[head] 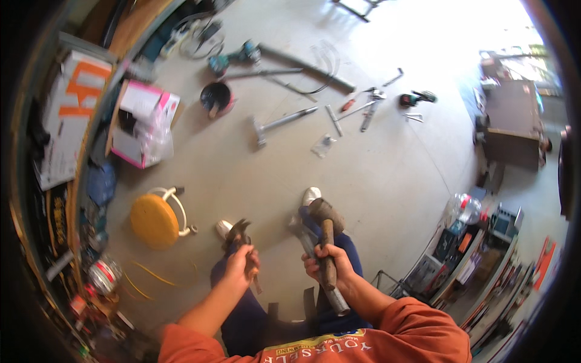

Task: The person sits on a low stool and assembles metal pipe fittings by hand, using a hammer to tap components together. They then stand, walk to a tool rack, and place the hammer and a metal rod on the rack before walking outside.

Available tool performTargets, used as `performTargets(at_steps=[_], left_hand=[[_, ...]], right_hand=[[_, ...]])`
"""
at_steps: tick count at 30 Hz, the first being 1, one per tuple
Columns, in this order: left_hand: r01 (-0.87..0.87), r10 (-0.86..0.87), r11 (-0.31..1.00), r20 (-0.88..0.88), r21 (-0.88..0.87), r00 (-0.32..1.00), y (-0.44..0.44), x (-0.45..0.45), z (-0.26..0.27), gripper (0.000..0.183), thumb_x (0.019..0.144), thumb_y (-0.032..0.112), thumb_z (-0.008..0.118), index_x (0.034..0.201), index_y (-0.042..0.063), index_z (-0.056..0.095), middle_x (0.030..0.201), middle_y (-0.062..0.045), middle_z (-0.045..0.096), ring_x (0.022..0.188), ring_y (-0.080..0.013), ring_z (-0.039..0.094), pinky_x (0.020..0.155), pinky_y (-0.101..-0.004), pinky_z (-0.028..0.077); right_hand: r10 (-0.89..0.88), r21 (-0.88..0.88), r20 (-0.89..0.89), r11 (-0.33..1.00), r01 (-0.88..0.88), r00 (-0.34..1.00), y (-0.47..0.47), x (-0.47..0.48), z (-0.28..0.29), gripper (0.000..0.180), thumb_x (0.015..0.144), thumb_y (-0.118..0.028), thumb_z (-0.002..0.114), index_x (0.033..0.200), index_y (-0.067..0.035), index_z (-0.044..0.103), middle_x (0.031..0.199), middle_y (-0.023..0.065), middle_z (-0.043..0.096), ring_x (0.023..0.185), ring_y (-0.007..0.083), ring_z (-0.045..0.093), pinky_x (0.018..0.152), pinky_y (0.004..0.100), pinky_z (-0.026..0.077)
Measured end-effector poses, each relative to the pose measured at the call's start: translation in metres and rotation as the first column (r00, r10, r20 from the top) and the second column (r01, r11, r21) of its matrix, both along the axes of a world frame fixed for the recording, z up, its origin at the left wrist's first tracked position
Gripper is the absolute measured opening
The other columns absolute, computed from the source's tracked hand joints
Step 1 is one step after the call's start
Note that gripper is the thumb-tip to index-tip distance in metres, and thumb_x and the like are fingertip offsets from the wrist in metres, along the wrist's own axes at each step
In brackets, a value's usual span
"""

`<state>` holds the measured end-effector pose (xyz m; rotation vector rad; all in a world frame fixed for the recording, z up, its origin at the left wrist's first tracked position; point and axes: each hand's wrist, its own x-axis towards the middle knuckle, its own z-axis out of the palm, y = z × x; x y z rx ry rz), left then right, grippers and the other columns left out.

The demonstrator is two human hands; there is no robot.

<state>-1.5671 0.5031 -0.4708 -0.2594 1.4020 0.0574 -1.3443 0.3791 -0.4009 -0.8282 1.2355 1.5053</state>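
Observation:
My left hand [243,264] is closed round the handle of a claw hammer [238,229], its head up and pointing away from me. In my right hand [330,263] are a mallet [327,218] with a wooden handle and a metal tube [336,301], side by side; the tube's far end is blurred. Beyond my feet, a grey metal T-shaped part [283,120] lies on the floor, with a small plastic bag [323,145] and a short metal bar [335,120] to its right.
On the floor ahead are a bucket [217,97], cordless power tools [231,58], a long bar [308,68], a screwdriver [348,105] and an angle grinder [415,98]. A yellow stool [154,221] and an open box [143,125] stand left; shelving [476,272] with tools is right.

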Motion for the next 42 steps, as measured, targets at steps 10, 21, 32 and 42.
performTargets(at_steps=[10,21,32,42], left_hand=[[0.141,-0.13,0.987,0.132,-0.076,0.983,-0.036,0.072,0.192,0.007,0.086,0.002,0.061,0.086,0.004,0.054,0.072,-0.003,0.057,0.057,-0.0101,0.057,0.05,-0.0205,0.052],[0.351,-0.312,0.933,0.303,-0.083,0.9,-0.06,0.279,0.304,0.011,0.088,0.007,0.059,0.079,0.009,0.053,0.073,0.0,0.057,0.059,-0.0082,0.059,0.049,-0.0188,0.054],[0.352,-0.293,0.934,0.434,-0.06,0.852,-0.095,0.46,0.362,0.012,0.082,0.003,0.056,0.072,0.004,0.05,0.068,-0.002,0.057,0.052,-0.0074,0.059,0.05,-0.0164,0.055],[0.401,-0.415,0.908,0.382,0.122,0.826,-0.121,0.699,0.324,0.008,0.08,0.003,0.053,0.073,0.007,0.051,0.066,-0.001,0.056,0.052,-0.0094,0.056,0.047,-0.0188,0.052]], right_hand=[[-0.135,0.141,0.316,0.985,0.094,0.939,-0.132,0.042,0.207,0.015,0.073,-0.003,0.054,0.084,-0.005,0.045,0.098,0.0118,0.046,0.076,0.0161,0.048,0.062,0.0275,0.048],[-0.761,0.109,0.047,0.648,0.754,0.647,-0.289,0.127,0.281,0.044,0.069,-0.009,0.054,0.105,0.007,0.036,0.088,0.0135,0.043,0.067,0.017,0.046,0.054,0.0258,0.046],[-0.912,0.13,0.148,0.401,0.907,0.382,-0.382,0.258,0.331,0.021,0.067,-0.013,0.059,0.071,-0.005,0.041,0.087,0.0155,0.041,0.067,0.0187,0.043,0.054,0.0259,0.045],[-0.956,0.178,0.283,0.138,0.974,0.083,-0.412,0.421,0.37,0.027,0.075,-0.012,0.063,0.08,-0.003,0.038,0.088,0.0117,0.038,0.08,0.0212,0.047,0.069,0.0269,0.046]])
